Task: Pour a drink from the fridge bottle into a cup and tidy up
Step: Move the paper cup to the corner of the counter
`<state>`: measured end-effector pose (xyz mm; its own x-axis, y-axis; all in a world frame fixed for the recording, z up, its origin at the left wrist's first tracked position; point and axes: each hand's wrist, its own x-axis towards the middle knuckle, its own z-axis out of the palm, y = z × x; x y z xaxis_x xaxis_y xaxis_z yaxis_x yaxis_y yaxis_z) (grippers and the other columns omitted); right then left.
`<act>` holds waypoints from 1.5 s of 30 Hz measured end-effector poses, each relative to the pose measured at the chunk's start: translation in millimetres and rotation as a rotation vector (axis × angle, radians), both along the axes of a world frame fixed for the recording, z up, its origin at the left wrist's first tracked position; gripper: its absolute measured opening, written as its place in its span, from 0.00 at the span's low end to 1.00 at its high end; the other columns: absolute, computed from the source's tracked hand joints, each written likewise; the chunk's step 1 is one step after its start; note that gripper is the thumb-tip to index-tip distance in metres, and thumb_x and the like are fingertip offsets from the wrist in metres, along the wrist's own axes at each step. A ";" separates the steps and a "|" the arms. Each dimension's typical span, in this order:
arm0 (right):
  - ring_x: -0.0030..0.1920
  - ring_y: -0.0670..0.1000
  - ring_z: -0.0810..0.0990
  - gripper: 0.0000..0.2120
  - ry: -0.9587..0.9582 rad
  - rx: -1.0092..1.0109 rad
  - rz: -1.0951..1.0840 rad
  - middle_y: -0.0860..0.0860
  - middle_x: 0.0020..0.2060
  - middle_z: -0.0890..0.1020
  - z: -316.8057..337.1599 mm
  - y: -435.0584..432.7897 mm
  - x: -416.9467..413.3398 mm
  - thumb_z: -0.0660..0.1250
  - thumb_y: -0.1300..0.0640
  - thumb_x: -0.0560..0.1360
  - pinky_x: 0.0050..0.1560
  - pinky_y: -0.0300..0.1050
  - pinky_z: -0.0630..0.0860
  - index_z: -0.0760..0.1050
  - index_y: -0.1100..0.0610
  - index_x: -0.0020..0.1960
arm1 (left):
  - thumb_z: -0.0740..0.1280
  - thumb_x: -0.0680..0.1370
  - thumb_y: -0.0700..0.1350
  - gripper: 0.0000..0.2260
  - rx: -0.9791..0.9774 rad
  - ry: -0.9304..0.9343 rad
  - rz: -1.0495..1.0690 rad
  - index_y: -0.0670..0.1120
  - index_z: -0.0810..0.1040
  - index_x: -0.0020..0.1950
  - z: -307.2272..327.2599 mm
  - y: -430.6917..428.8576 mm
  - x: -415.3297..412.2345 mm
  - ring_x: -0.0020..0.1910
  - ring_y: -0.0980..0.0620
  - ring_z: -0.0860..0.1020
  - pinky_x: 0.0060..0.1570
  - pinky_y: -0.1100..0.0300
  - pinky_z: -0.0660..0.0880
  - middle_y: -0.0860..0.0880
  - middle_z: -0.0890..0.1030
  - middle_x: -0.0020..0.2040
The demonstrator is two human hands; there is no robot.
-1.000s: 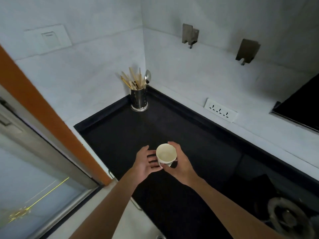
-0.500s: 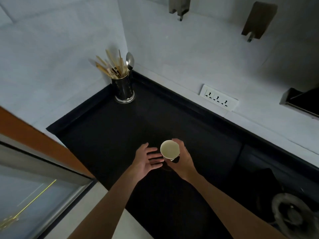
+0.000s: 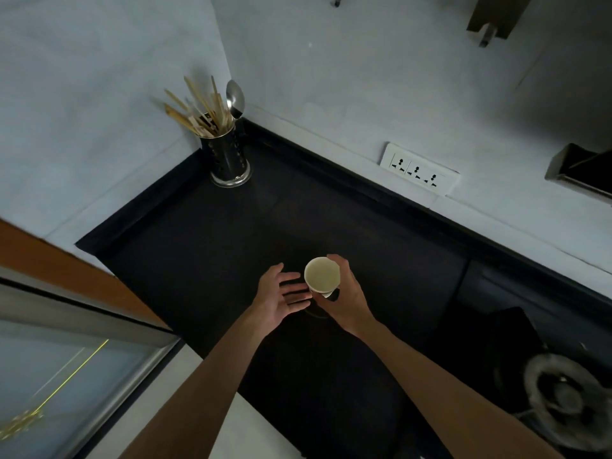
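I see a steel utensil holder (image 3: pixel 228 159) with chopsticks in the far corner, a wall socket strip (image 3: pixel 419 168), and a burner (image 3: pixel 563 399) at my right. Nothing stands near the cup (image 3: pixel 322 274) on the black surface (image 3: pixel 198 243). My right hand (image 3: pixel 347 299) wraps its fingers round the cup. My left hand (image 3: pixel 281 293) is spread flat just beside it.

Body check: my left hand (image 3: pixel 281 296) and right hand (image 3: pixel 349 304) are bare. Same for left forearm (image 3: pixel 207 385) and right forearm (image 3: pixel 443 385), bare to the frame edge.
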<state>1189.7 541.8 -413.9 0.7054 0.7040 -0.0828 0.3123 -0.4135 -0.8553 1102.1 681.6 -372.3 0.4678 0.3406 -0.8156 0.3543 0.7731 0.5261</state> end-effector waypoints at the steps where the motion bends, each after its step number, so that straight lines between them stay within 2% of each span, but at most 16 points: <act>1: 0.69 0.48 0.69 0.38 0.000 0.001 0.003 0.48 0.67 0.70 0.2 -0.1 -0.2 0.76 0.60 0.70 0.66 0.44 0.70 0.59 0.51 0.73 | 0.55 0.83 0.54 0.24 0.004 0.002 -0.005 0.37 0.73 0.68 0.7 -0.6 0.2 0.56 0.35 0.80 0.63 0.39 0.73 0.33 0.79 0.60; 7: 0.71 0.50 0.68 0.44 0.048 -0.072 0.047 0.50 0.69 0.69 9.4 -2.9 6.3 0.78 0.57 0.69 0.70 0.54 0.69 0.56 0.50 0.76 | 0.58 0.83 0.53 0.22 0.076 0.008 -0.047 0.38 0.73 0.67 15.6 -5.2 -3.5 0.57 0.35 0.80 0.66 0.39 0.72 0.33 0.80 0.59; 10: 0.73 0.52 0.66 0.49 0.090 -0.157 0.051 0.52 0.72 0.66 20.7 -11.0 11.7 0.78 0.54 0.68 0.72 0.56 0.66 0.51 0.48 0.78 | 0.59 0.83 0.51 0.20 0.209 0.038 -0.130 0.40 0.72 0.68 28.2 -7.6 -4.5 0.60 0.37 0.78 0.66 0.41 0.71 0.36 0.79 0.62; 12: 0.73 0.53 0.65 0.50 0.091 -0.197 0.048 0.53 0.73 0.66 29.3 -19.8 15.6 0.78 0.54 0.68 0.72 0.59 0.66 0.49 0.46 0.78 | 0.59 0.83 0.49 0.19 0.376 0.054 -0.257 0.42 0.70 0.71 36.9 -11.1 -4.9 0.63 0.39 0.76 0.67 0.44 0.71 0.39 0.76 0.66; 14: 0.74 0.55 0.64 0.49 0.074 -0.236 0.047 0.54 0.74 0.64 39.9 -30.9 18.5 0.77 0.53 0.69 0.73 0.59 0.65 0.49 0.47 0.79 | 0.60 0.83 0.49 0.19 0.638 0.068 -0.456 0.43 0.67 0.73 44.2 -15.2 -7.2 0.65 0.41 0.74 0.67 0.45 0.70 0.40 0.72 0.69; 17: 0.75 0.56 0.60 0.47 0.024 -0.290 0.039 0.54 0.75 0.63 56.6 -50.0 20.9 0.75 0.51 0.71 0.74 0.59 0.63 0.48 0.47 0.79 | 0.63 0.81 0.51 0.25 0.998 0.102 -0.727 0.44 0.62 0.76 58.8 -24.5 -11.4 0.68 0.44 0.71 0.67 0.50 0.69 0.42 0.68 0.73; 20: 0.76 0.58 0.58 0.45 -0.042 -0.344 0.016 0.54 0.75 0.61 76.2 -71.7 20.5 0.73 0.48 0.73 0.74 0.59 0.62 0.47 0.47 0.79 | 0.64 0.80 0.52 0.30 1.253 0.130 -0.933 0.44 0.57 0.78 76.6 -38.4 -13.4 0.69 0.45 0.70 0.66 0.52 0.69 0.42 0.64 0.74; 25: 0.75 0.59 0.59 0.39 -0.270 -0.507 0.003 0.55 0.75 0.61 110.6 -107.8 9.6 0.67 0.43 0.76 0.71 0.60 0.66 0.49 0.50 0.79 | 0.64 0.80 0.54 0.31 1.539 0.157 -1.180 0.44 0.56 0.78 108.5 -66.8 -20.1 0.68 0.44 0.72 0.63 0.51 0.73 0.42 0.67 0.73; 33: 0.73 0.60 0.63 0.39 -0.461 -0.569 -0.049 0.56 0.74 0.63 163.3 -166.6 -42.0 0.65 0.40 0.76 0.68 0.60 0.69 0.50 0.52 0.79 | 0.63 0.80 0.56 0.30 1.769 0.106 -1.270 0.44 0.58 0.76 148.1 -118.4 -63.8 0.67 0.43 0.72 0.65 0.49 0.72 0.41 0.69 0.71; 39: 0.71 0.58 0.65 0.37 -0.517 -0.526 -0.143 0.55 0.72 0.65 193.3 -219.3 -91.8 0.65 0.41 0.76 0.68 0.58 0.70 0.52 0.52 0.78 | 0.61 0.80 0.57 0.30 1.853 0.026 -1.304 0.42 0.59 0.76 174.1 -154.0 -93.8 0.65 0.42 0.73 0.63 0.48 0.73 0.40 0.70 0.69; 45: 0.70 0.59 0.65 0.37 -0.546 -0.575 -0.206 0.55 0.71 0.66 215.6 -267.3 -121.1 0.64 0.41 0.77 0.66 0.60 0.70 0.52 0.52 0.78 | 0.60 0.80 0.57 0.29 1.877 -0.087 -1.335 0.40 0.61 0.74 191.0 -190.4 -110.9 0.65 0.39 0.72 0.63 0.46 0.72 0.39 0.71 0.67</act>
